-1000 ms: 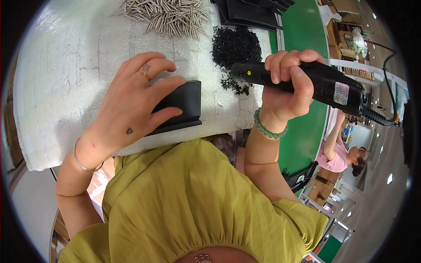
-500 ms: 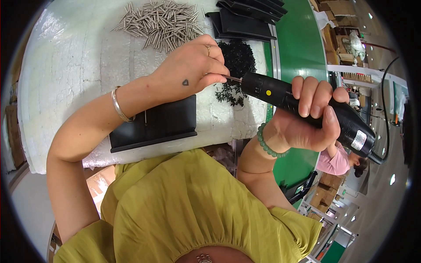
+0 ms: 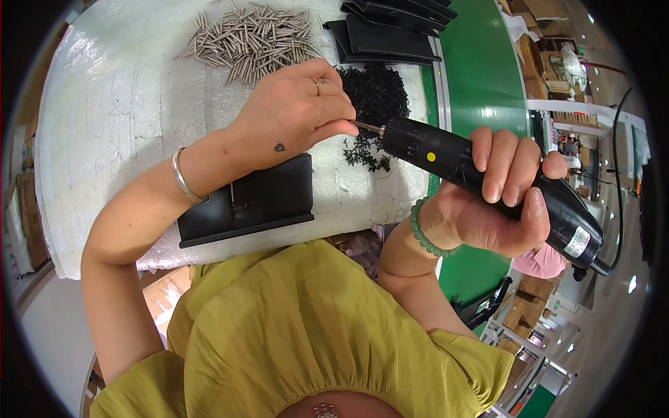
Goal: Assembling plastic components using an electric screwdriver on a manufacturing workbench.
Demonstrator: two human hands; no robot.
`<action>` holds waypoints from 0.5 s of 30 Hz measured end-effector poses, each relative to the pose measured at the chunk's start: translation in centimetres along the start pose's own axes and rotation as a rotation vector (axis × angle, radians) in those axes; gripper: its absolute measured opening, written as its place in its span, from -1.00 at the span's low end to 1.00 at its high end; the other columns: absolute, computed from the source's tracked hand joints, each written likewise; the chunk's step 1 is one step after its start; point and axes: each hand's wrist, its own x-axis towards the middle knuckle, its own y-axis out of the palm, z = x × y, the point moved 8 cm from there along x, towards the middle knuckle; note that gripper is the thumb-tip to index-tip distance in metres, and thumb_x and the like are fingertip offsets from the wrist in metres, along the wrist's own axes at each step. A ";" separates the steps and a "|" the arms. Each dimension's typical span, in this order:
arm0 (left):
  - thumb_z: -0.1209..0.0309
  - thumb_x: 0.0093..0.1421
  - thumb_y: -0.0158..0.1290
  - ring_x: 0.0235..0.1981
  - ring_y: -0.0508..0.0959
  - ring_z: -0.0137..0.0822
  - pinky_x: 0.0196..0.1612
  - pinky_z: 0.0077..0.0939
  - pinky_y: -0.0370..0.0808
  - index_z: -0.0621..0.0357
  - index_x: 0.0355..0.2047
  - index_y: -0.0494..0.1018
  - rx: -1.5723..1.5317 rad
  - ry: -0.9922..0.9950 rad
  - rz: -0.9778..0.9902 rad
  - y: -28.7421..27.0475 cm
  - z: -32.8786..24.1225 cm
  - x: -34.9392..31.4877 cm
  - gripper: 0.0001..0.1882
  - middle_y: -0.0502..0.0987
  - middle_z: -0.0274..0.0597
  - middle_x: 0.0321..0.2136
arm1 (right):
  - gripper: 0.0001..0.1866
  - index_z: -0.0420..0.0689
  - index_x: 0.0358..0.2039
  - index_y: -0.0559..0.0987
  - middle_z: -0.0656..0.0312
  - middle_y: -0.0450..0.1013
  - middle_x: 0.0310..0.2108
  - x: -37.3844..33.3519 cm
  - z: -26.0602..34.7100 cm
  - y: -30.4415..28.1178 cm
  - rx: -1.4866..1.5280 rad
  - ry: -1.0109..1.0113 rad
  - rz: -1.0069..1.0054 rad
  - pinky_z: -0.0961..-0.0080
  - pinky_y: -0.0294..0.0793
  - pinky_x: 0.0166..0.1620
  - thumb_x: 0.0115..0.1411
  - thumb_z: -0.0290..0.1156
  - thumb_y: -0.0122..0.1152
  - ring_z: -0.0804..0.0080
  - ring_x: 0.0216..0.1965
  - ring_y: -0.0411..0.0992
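My right hand [image 3: 498, 202] grips a black electric screwdriver [image 3: 481, 177] with a cable, its bit pointing left. My left hand [image 3: 296, 115] pinches at the bit tip, fingers closed; whether a small black screw sits between them I cannot tell. Just behind the bit lies a pile of small black screws [image 3: 376, 97]. A flat black plastic part [image 3: 247, 202] lies on the white foam-covered table [image 3: 104, 139] under my left wrist, untouched.
A heap of silver metal pins [image 3: 251, 38] lies at the table's far side. Stacked black plastic parts [image 3: 390, 31] sit at the back right. A green conveyor belt [image 3: 481, 76] runs along the right. Another person in pink [image 3: 540, 261] is at lower right.
My left hand left the black part and moved up to the screwdriver's bit. My right hand drew the screwdriver nearer and tilted it, bit toward my left fingers.
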 end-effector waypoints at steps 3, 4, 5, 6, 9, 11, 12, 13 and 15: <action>0.32 -0.10 0.24 -0.37 0.49 -0.30 -0.39 -0.47 0.47 0.12 -0.51 0.50 -0.010 0.001 -0.007 -0.5 -0.3 -0.1 -0.80 0.50 -0.35 -0.56 | -0.71 -0.12 -0.23 0.42 0.45 0.18 -0.67 0.2 -0.1 0.8 -0.066 0.059 -0.042 0.59 0.18 -0.40 -0.03 -0.40 -0.01 0.67 -0.65 0.15; 0.37 -0.14 0.28 -0.38 0.50 -0.25 -0.40 -0.46 0.47 0.17 -0.50 0.50 -0.020 0.009 -0.004 -0.7 -0.4 -0.2 -0.78 0.50 -0.31 -0.54 | -0.71 -0.12 -0.23 0.42 0.45 0.18 -0.67 0.2 0.0 1.0 -0.059 0.060 -0.042 0.59 0.18 -0.40 -0.03 -0.40 -0.01 0.67 -0.65 0.15; 0.37 -0.14 0.28 -0.38 0.50 -0.25 -0.40 -0.46 0.47 0.17 -0.50 0.50 -0.014 0.005 -0.003 -0.8 -0.4 -0.4 -0.78 0.50 -0.31 -0.54 | -0.71 -0.12 -0.23 0.41 0.45 0.19 -0.67 0.2 0.0 1.2 -0.058 0.063 -0.024 0.59 0.18 -0.40 -0.03 -0.40 -0.01 0.67 -0.65 0.16; 0.36 -0.13 0.27 -0.38 0.50 -0.25 -0.40 -0.46 0.47 0.17 -0.49 0.50 -0.024 0.012 0.001 -0.9 -0.6 -0.4 -0.78 0.50 -0.31 -0.54 | -0.71 -0.12 -0.23 0.41 0.45 0.20 -0.67 0.1 0.0 1.5 -0.056 0.065 -0.006 0.58 0.19 -0.40 -0.03 -0.41 -0.01 0.67 -0.65 0.17; 0.32 -0.08 0.22 -0.38 0.48 -0.29 -0.42 -0.48 0.47 0.12 -0.54 0.47 -0.002 0.030 0.008 -0.9 -0.8 -0.7 -0.81 0.46 -0.35 -0.57 | -0.74 -0.09 -0.27 0.37 0.45 0.22 -0.67 -0.1 -0.2 1.9 -0.045 0.073 0.016 0.62 0.19 -0.43 -0.04 -0.42 0.01 0.67 -0.66 0.19; 0.29 -0.05 0.18 -0.38 0.47 -0.34 -0.45 -0.48 0.45 0.08 -0.61 0.41 0.020 0.054 0.020 -0.7 -1.4 -1.2 -0.80 0.41 -0.38 -0.63 | -0.75 -0.07 -0.30 0.31 0.45 0.23 -0.68 -0.4 -0.5 2.8 -0.067 0.102 0.088 0.65 0.19 -0.46 -0.05 -0.43 0.03 0.68 -0.68 0.20; 0.29 -0.05 0.18 -0.38 0.47 -0.34 -0.45 -0.48 0.45 0.08 -0.61 0.41 0.026 0.051 0.020 -0.9 -1.6 -1.4 -0.80 0.41 -0.38 -0.63 | -0.68 -0.06 -0.21 0.26 0.37 0.27 -0.64 -0.7 -0.6 3.3 -0.026 0.074 0.152 0.53 0.29 -0.48 0.02 -0.48 0.11 0.56 -0.68 0.26; 0.29 -0.05 0.18 -0.38 0.47 -0.34 -0.46 -0.49 0.45 0.09 -0.60 0.42 0.032 0.028 0.047 -1.0 -1.6 -1.6 -0.80 0.41 -0.38 -0.63 | -0.68 -0.06 -0.23 0.25 0.38 0.27 -0.66 -0.8 -0.6 3.6 -0.045 0.085 0.151 0.54 0.30 -0.50 0.01 -0.49 0.12 0.55 -0.70 0.27; 0.29 -0.06 0.18 -0.38 0.47 -0.34 -0.46 -0.49 0.45 0.09 -0.60 0.43 0.037 0.008 0.076 -1.1 -1.8 -2.2 -0.80 0.42 -0.38 -0.62 | -0.68 -0.05 -0.27 0.24 0.39 0.28 -0.71 -1.1 -0.6 4.4 -0.047 0.071 0.137 0.54 0.33 -0.56 -0.01 -0.51 0.14 0.54 -0.75 0.28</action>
